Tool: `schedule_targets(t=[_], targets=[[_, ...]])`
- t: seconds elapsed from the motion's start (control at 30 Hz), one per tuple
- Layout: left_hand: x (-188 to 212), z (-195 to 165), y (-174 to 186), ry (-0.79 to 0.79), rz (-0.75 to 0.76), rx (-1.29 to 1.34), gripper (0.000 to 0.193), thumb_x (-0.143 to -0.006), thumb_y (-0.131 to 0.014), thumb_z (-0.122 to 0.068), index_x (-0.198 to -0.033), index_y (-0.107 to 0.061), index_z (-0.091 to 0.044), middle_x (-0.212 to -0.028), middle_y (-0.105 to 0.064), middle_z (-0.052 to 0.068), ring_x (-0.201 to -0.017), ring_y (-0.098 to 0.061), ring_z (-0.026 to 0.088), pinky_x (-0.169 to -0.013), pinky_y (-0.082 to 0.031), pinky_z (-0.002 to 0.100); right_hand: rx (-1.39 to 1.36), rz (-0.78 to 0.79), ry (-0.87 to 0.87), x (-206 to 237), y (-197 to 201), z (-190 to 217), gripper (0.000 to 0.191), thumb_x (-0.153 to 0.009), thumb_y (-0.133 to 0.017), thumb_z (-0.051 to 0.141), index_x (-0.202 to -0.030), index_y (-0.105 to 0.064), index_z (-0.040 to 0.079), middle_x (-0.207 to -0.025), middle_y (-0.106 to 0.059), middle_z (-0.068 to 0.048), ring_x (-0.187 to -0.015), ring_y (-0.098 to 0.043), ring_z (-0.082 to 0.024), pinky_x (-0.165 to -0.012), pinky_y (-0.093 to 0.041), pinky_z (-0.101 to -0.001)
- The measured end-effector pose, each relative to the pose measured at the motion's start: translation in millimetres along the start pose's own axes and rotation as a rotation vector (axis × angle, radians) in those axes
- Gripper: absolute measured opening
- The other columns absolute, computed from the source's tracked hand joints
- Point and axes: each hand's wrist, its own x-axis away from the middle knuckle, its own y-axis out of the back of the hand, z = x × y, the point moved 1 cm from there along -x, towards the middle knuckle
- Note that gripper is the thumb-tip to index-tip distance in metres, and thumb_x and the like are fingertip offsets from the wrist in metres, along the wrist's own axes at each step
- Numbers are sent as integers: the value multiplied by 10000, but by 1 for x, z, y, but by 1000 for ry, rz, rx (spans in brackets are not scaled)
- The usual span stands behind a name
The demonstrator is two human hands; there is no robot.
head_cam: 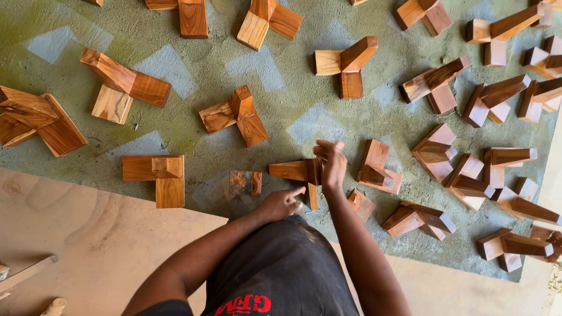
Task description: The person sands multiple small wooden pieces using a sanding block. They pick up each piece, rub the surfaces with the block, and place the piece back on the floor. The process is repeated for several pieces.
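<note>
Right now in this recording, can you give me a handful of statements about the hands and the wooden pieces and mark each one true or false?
1. The right hand is on a wooden joint piece. True.
2. The left hand grips a hammer. False: it holds no tool and points a finger toward that same piece.
3. Many similar wooden joint pieces lie spread over the green floor. True.
4. The pieces are stacked in one tall pile. False: they lie apart, singly.
5. A pale plywood sheet lies at the lower left. True.
</note>
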Motion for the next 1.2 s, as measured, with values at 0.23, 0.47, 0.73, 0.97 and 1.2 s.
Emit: schedule_targets(t=[0.23, 0.47, 0.73, 0.97, 1.2], targets=[[8, 40, 38, -227, -403, 158, 616, -969, -715, -369, -1482, -553, -69, -1045, -805, 102, -900, -759, 172, -843, -619, 332, 37, 322, 405, 68, 40, -61, 913, -967, -558, 703, -1468, -398, -43, -1351, -561, -193, -1232, -556, -346, -1037, -450, -505], [7, 24, 52, -43, -328, 455, 621, -942, -684, -412, -1433, -599, -40, -1172, -772, 128, -824, -740, 198, -675, -622, 316, 699, 158, 441, 86, 44, -78, 442, -938, -697, 327, -1197, -673, -31, -992, -714, -193, -804, -718, -281, -681, -614, -405], [-8, 9, 41, -316, -378, 120, 510, -1023, -660, -314, -1471, -578, -84, -1146, -761, 107, -881, -752, 154, -679, -653, 263, 974, 204, 3, 49, 76, -30, 404, -1021, -576, 404, -1069, -729, 33, -810, -744, -161, -568, -704, -234, -476, -588, -387], [-28, -18, 29, -180, -278, -31, 680, -948, -678, -247, -1557, -410, -109, -1028, -734, 122, -519, -659, 169, -426, -566, 295, 675, 38, 465, 15, 36, 3, 481, -1092, -508, 422, -1215, -679, -10, -1083, -666, -247, -1034, -631, -408, -895, -518, -507], [-52, -29, 42, -343, -353, -190, 696, -925, -686, -235, -1555, -424, -99, -767, -729, 127, -556, -684, 189, -504, -578, 337, 574, 54, 311, 14, 29, -4, 488, -1086, -428, 448, -1201, -672, 41, -1128, -610, -202, -1121, -586, -374, -993, -474, -468]])
